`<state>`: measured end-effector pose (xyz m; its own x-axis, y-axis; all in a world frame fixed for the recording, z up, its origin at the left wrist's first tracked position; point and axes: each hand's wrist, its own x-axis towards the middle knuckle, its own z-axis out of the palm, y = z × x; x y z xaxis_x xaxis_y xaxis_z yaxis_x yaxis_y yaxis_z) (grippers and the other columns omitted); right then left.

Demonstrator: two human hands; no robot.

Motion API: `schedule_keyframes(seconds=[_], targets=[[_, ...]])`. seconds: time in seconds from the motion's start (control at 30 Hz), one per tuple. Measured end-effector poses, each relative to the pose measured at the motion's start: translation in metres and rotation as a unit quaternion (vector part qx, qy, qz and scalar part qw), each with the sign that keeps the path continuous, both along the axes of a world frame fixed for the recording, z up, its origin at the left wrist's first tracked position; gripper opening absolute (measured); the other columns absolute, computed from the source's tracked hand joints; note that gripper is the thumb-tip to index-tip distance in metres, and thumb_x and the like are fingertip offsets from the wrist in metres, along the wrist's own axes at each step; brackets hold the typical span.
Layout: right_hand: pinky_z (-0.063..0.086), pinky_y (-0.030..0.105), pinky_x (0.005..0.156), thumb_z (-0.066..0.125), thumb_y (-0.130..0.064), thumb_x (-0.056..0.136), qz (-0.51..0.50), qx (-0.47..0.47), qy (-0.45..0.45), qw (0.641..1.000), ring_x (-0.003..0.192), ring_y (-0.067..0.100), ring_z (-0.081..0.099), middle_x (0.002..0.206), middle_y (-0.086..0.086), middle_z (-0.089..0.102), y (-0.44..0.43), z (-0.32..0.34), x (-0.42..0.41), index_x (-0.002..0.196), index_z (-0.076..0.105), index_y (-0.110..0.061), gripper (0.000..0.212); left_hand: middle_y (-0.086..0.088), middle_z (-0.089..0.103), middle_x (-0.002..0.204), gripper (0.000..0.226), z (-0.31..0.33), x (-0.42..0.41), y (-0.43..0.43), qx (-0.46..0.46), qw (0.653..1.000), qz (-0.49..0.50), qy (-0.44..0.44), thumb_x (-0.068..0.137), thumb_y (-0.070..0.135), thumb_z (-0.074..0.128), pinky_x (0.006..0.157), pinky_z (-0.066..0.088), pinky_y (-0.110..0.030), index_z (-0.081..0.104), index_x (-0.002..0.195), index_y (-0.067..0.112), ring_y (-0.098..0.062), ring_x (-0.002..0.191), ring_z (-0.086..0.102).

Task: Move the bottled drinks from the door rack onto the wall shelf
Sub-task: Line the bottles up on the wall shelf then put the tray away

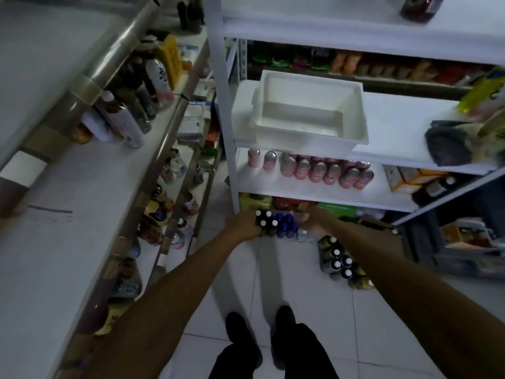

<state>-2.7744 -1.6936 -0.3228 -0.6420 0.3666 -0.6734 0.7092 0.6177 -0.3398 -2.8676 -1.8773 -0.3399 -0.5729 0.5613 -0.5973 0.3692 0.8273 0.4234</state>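
Both arms reach down to the lowest level of the wall shelf (273,188). The left hand (241,224) is pressed against a cluster of dark bottles (265,221) with white caps, and the right hand (314,218) sits on the far side of the blue-capped bottles (285,227) just beside them, so the bottles lie between the two hands. Fingers are hidden behind the bottles and the frame is blurred, so I cannot tell whether either grip is clenched or released.

More bottled drinks stand in the door rack (164,132) on the left. One white bottle (158,75) has dark characters and a yellow box (170,60) has dark print (neither is legible).

On the shelf level above the hands are rows of pink cans (314,170) with no readable label. One level up sits a white tub (308,113). A second pack of dark white-capped bottles (338,263) stands on the tiled floor (287,269), right of the hands. Black shoes (237,329) are at the bottom.
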Motion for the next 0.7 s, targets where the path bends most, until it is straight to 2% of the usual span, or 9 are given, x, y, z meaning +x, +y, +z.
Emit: schedule_keyframes(seconds=[0.07,0.13,0.23,0.33,0.4,0.43,0.5,0.57,0.7], targets=[[0.055,0.038,0.066,0.059,-0.014,0.092,-0.027,-0.034,-0.015,0.999,0.082,0.033,0.068,0.093,0.021,0.067,0.007,-0.010,0.006,0.103,0.057,0.001,0.019,-0.012,0.040,0.148,0.053,-0.016,0.000,0.006,-0.027,1.000,-0.002,-0.012,0.098,0.033,0.047,0.109,0.035,-0.047,0.033,0.147,0.017,-0.032,0.131,0.043],[0.050,0.030,0.056,0.055,-0.011,0.094,-0.041,-0.047,-0.021,0.998,0.070,0.028,0.061,0.082,0.017,0.062,0.015,-0.023,0.008,0.096,0.050,-0.007,0.007,-0.012,0.041,0.149,0.052,-0.037,-0.002,0.013,-0.037,0.999,0.010,-0.025,0.099,0.028,0.047,0.110,0.035,-0.044,0.032,0.147,0.015,-0.030,0.132,0.043],[0.049,0.030,0.059,0.054,-0.011,0.095,-0.035,-0.049,-0.025,0.998,0.071,0.025,0.058,0.076,0.009,0.057,0.030,-0.054,0.003,0.083,0.048,-0.012,0.013,-0.013,0.037,0.151,0.060,-0.074,0.001,0.020,-0.040,0.997,0.052,-0.047,0.098,0.030,0.049,0.109,0.036,-0.037,0.025,0.151,0.013,-0.029,0.135,0.040],[0.049,0.029,0.062,0.057,-0.017,0.095,-0.019,-0.057,-0.033,0.998,0.073,0.023,0.058,0.090,0.011,0.058,0.043,-0.094,-0.004,0.098,0.048,-0.009,0.012,-0.015,0.036,0.150,0.067,-0.118,0.008,0.026,-0.049,0.992,0.080,-0.079,0.097,0.035,0.051,0.106,0.039,-0.037,0.020,0.152,0.013,-0.031,0.132,0.042],[0.044,0.027,0.060,0.058,-0.022,0.094,-0.002,-0.055,-0.039,0.998,0.078,0.022,0.055,0.100,0.010,0.055,0.050,-0.125,-0.008,0.112,0.049,-0.004,0.027,-0.017,0.040,0.147,0.065,-0.150,0.009,0.031,-0.067,0.989,0.090,-0.093,0.096,0.035,0.051,0.104,0.042,-0.039,0.024,0.151,0.012,-0.032,0.128,0.045],[0.041,0.027,0.064,0.058,-0.024,0.094,0.008,-0.059,-0.040,0.997,0.084,0.021,0.053,0.104,0.009,0.052,0.054,-0.141,-0.010,0.117,0.048,-0.004,0.032,-0.017,0.042,0.144,0.063,-0.165,0.008,0.034,-0.073,0.988,0.096,-0.097,0.096,0.034,0.052,0.103,0.043,-0.039,0.026,0.149,0.011,-0.033,0.126,0.047],[0.039,0.027,0.065,0.058,-0.024,0.095,0.025,-0.071,-0.041,0.996,0.091,0.018,0.047,0.111,0.009,0.048,0.060,-0.173,-0.013,0.120,0.047,-0.008,0.032,-0.018,0.045,0.141,0.059,-0.195,0.003,0.039,-0.077,0.986,0.105,-0.102,0.096,0.031,0.052,0.100,0.044,-0.040,0.030,0.146,0.011,-0.033,0.123,0.049],[0.036,0.022,0.056,0.058,-0.022,0.094,0.025,-0.070,-0.049,0.996,0.090,0.020,0.049,0.110,0.011,0.050,0.068,-0.208,-0.019,0.123,0.049,-0.001,0.036,-0.017,0.045,0.141,0.056,-0.222,-0.006,0.047,-0.071,0.986,0.107,-0.104,0.097,0.030,0.052,0.100,0.044,-0.037,0.032,0.145,0.011,-0.033,0.123,0.049],[0.039,0.025,0.054,0.057,-0.024,0.094,0.026,-0.048,-0.063,0.997,0.082,0.025,0.054,0.097,0.012,0.055,0.079,-0.278,-0.041,0.115,0.055,0.001,0.033,-0.015,0.047,0.140,0.052,-0.282,-0.032,0.063,-0.061,0.990,0.094,-0.091,0.097,0.033,0.053,0.098,0.045,-0.036,0.037,0.142,0.012,-0.032,0.122,0.051]])
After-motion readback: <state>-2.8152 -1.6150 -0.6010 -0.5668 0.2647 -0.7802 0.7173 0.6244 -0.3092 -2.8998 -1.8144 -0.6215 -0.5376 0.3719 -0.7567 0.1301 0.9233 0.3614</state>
